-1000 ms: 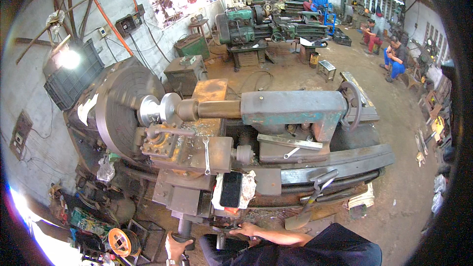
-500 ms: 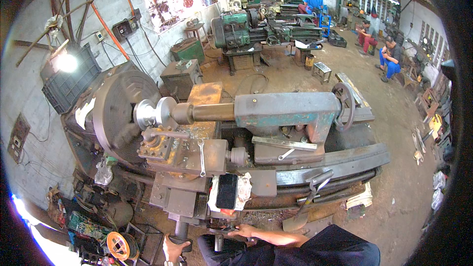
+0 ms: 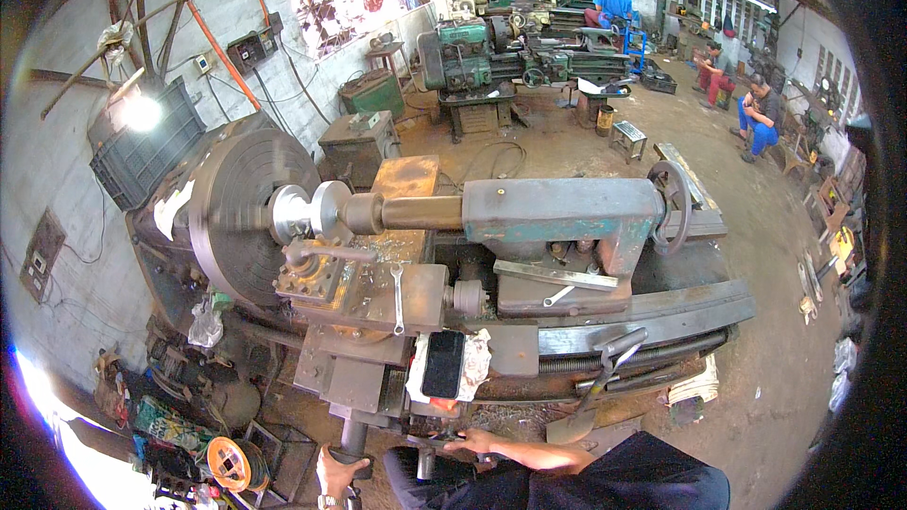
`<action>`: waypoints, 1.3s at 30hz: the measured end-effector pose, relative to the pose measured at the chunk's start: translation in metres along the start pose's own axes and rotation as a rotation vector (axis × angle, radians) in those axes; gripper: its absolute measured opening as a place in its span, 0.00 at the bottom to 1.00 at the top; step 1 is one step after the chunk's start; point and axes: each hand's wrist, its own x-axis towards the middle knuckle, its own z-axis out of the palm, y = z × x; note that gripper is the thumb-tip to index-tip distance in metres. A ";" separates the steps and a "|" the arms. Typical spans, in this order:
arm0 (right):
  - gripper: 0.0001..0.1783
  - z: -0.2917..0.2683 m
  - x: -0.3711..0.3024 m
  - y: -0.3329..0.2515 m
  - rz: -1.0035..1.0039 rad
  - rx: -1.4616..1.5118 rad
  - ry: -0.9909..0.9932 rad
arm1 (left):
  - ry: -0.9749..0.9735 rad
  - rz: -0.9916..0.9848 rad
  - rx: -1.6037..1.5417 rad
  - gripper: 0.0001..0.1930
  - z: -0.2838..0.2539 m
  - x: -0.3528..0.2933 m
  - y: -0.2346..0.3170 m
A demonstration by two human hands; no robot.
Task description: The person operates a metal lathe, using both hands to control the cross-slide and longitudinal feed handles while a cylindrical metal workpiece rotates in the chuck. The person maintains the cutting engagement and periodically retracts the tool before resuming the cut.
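Below the lathe's cross slide, my left hand [image 3: 336, 474] is closed on a crank handle [image 3: 357, 468]. My right hand [image 3: 472, 441] reaches in from the right, its fingers at the rim of a carriage handwheel [image 3: 427, 442], partly hidden by the slide above. A shiny metal workpiece [image 3: 300, 214] sits between the large round chuck [image 3: 253, 203] and the tailstock [image 3: 557, 208]. The chuck's face looks smeared, as if turning. The tool post [image 3: 310, 276] stands close in front of the workpiece.
A wrench [image 3: 398, 300] lies on the slide, beside a phone [image 3: 443, 365] on a white cloth [image 3: 480, 354]. Another wrench and a metal bar [image 3: 556, 274] rest by the tailstock. A lit lamp [image 3: 142, 113] hangs left. Several people sit or work farther back, near other lathes [image 3: 520, 61].
The whole view has shifted slightly, so the lathe appears a little farther right. Both hands remain at their handles, with little visible movement.
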 end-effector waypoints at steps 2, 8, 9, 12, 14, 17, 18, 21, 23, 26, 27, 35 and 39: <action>0.72 -0.001 0.000 0.001 -0.017 0.042 -0.030 | -0.024 -0.026 -0.010 0.60 -0.001 0.000 0.002; 0.72 0.000 0.000 0.001 0.024 0.014 -0.004 | -0.014 -0.036 0.052 0.61 -0.005 -0.003 0.007; 0.71 0.000 0.000 0.001 0.048 -0.005 -0.006 | -0.018 -0.030 0.028 0.61 -0.006 -0.004 0.008; 0.71 0.000 -0.001 0.002 0.018 0.019 -0.016 | -0.013 -0.030 0.010 0.60 -0.008 -0.006 0.013; 0.71 -0.001 -0.002 0.004 0.006 0.048 -0.028 | -0.002 -0.029 0.018 0.60 -0.009 -0.007 0.015; 0.71 0.000 -0.002 0.006 -0.006 0.055 -0.009 | 0.008 -0.011 0.031 0.59 -0.010 -0.008 0.015; 0.71 0.000 -0.002 0.007 -0.011 0.039 -0.001 | 0.002 -0.009 0.013 0.59 -0.009 -0.007 0.015; 0.71 0.003 0.000 0.009 -0.012 0.076 0.007 | 0.010 -0.001 0.019 0.59 -0.007 -0.006 0.011; 0.70 0.004 -0.001 0.010 -0.022 0.095 0.018 | 0.020 0.005 0.031 0.59 -0.005 -0.004 0.008; 0.68 0.002 -0.004 0.009 -0.021 0.080 0.034 | 0.042 0.021 0.058 0.60 -0.002 -0.002 0.003; 0.67 0.001 -0.005 0.007 -0.015 0.049 0.032 | 0.036 0.035 0.037 0.61 -0.001 -0.003 0.002; 0.62 0.001 -0.006 0.009 -0.031 0.088 0.051 | 0.001 -0.013 0.024 0.62 -0.004 -0.003 0.003; 0.62 0.009 0.003 0.027 -0.013 0.129 0.058 | 0.006 -0.012 0.050 0.61 -0.003 -0.002 0.004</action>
